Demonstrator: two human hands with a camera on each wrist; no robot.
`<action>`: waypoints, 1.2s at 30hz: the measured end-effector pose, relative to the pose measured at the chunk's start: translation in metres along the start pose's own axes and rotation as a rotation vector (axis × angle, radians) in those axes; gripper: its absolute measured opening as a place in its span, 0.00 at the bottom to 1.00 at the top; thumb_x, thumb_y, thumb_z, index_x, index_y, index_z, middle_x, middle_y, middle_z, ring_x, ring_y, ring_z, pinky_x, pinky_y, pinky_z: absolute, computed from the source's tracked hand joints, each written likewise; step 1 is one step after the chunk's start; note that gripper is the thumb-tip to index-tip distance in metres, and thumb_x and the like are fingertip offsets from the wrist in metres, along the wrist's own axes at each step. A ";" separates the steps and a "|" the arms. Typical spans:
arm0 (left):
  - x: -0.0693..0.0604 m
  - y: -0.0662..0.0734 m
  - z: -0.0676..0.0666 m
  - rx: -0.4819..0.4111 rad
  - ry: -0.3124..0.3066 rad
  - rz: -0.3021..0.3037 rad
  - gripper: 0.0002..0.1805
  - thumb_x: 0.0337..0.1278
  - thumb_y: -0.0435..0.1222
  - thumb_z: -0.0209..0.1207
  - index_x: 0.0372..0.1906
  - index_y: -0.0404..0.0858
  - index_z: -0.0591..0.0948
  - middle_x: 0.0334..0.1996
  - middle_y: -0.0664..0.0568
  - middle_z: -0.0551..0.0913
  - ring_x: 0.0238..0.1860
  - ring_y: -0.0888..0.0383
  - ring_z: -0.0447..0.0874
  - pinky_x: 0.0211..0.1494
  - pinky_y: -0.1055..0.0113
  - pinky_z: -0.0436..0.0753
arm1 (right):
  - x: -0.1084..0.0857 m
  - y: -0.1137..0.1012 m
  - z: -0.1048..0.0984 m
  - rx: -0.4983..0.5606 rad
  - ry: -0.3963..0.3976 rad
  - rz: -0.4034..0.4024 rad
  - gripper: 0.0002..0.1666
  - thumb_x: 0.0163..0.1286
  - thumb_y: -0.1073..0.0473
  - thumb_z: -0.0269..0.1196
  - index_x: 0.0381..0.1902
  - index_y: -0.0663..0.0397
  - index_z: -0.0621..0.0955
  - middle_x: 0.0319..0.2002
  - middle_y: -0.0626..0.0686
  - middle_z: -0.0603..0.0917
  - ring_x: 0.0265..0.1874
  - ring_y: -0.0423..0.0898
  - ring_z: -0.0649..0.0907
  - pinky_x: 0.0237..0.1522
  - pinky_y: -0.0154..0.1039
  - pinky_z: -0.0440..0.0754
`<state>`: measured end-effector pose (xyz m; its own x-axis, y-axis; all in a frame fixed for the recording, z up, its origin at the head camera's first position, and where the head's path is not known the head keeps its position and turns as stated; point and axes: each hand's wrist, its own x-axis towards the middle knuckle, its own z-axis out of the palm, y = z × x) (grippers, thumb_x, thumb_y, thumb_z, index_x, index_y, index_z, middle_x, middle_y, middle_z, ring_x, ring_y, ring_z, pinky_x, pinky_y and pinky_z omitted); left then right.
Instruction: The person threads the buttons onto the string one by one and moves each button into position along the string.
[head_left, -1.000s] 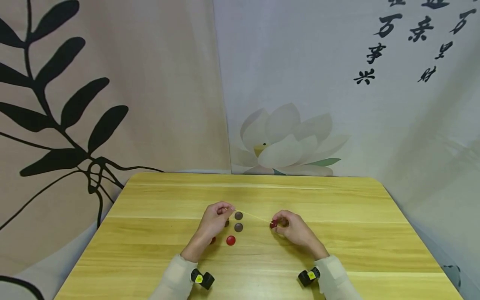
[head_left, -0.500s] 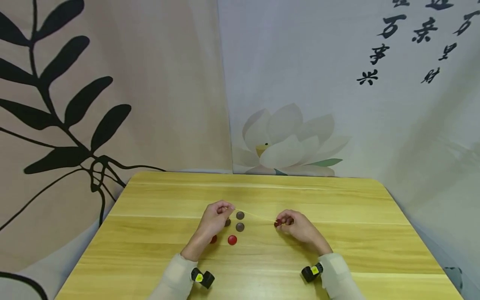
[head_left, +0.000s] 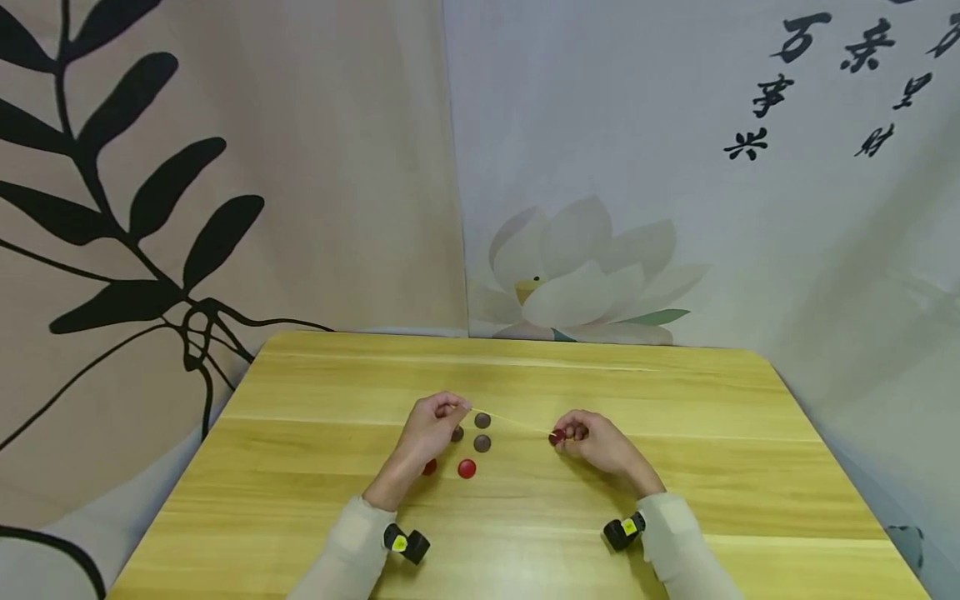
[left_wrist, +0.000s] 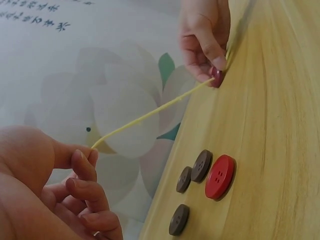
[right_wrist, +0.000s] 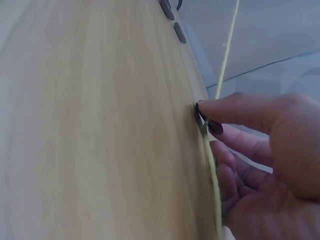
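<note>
Judged soft, the yellow cord [left_wrist: 159, 109] is pinched by the left hand [head_left: 429, 427], and the rigid-looking dark-red button [left_wrist: 217, 79], best rim-held, by the right hand [head_left: 602, 442].

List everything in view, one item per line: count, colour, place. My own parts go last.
Cord: 1, yellow, stretched between the hands
Held button: at least 1, dark red, on the cord at the right hand
Brown buttons: 3, dark brown, on the table
Red buttons: 2, red, on the table, nearer you than the brown ones
Table: 1, yellow wood, under the hands
Plant print: 1, black, left backdrop
Lotus print: 1, pale, right backdrop
Characters: several, black, upper right
Wrist cameras: 2, black and yellow, one per wrist
Sleeves: 2, off-white, forearms
Left hand: 1, bare, pinching the cord
Right hand: 1, bare, holding the dark red button
</note>
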<state>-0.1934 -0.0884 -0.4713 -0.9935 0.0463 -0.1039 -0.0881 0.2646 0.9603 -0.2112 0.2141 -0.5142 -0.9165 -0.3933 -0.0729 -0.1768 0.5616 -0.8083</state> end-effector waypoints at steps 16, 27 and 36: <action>-0.001 -0.003 0.002 0.000 -0.014 0.000 0.10 0.69 0.37 0.58 0.43 0.34 0.84 0.24 0.54 0.71 0.24 0.59 0.66 0.28 0.70 0.67 | 0.000 -0.002 0.005 0.012 0.000 0.002 0.11 0.63 0.69 0.67 0.43 0.59 0.81 0.33 0.52 0.77 0.32 0.46 0.73 0.35 0.34 0.72; 0.001 -0.001 0.005 0.006 -0.012 -0.003 0.10 0.69 0.37 0.58 0.44 0.33 0.84 0.23 0.54 0.70 0.23 0.59 0.65 0.25 0.71 0.65 | 0.000 0.001 0.006 0.029 -0.002 0.010 0.12 0.62 0.68 0.68 0.44 0.58 0.81 0.33 0.51 0.77 0.32 0.46 0.72 0.35 0.34 0.71; 0.005 0.000 0.006 0.000 -0.020 0.002 0.12 0.70 0.38 0.57 0.45 0.32 0.83 0.24 0.54 0.71 0.24 0.59 0.66 0.26 0.71 0.66 | 0.001 0.001 0.001 0.017 0.010 -0.010 0.13 0.61 0.68 0.69 0.44 0.58 0.81 0.33 0.52 0.78 0.31 0.46 0.73 0.35 0.34 0.72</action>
<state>-0.1976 -0.0826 -0.4730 -0.9921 0.0659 -0.1070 -0.0860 0.2647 0.9605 -0.2119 0.2132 -0.5154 -0.9183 -0.3913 -0.0593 -0.1794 0.5452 -0.8189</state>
